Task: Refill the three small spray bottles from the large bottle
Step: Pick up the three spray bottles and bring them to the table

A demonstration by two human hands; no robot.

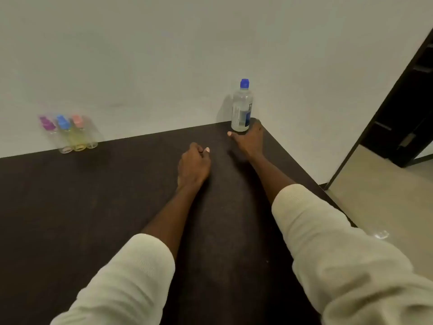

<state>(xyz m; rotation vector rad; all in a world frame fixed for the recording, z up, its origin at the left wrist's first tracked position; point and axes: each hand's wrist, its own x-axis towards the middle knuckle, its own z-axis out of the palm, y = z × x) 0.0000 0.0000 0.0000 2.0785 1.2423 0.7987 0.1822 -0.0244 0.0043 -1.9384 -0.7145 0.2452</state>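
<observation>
The large clear bottle [241, 109] with a blue cap stands upright at the far right corner of the dark table [93, 195]. My right hand [248, 139] is wrapped round its base, thumb on the left side, fingers on the right. My left hand [193, 164] sits over the table's middle, fingers curled into a loose fist, holding nothing. Three small spray bottles stand side by side against the wall at the far left: purple-capped [48, 124], blue-capped [63, 123] with yellowish liquid, and pink-capped [77, 120]. All caps are on.
A pale wall runs right behind the table's far edge. The table's right edge drops to a beige floor [386, 195], where a small clear object [380, 234] lies. A dark doorway [403, 118] stands at the right.
</observation>
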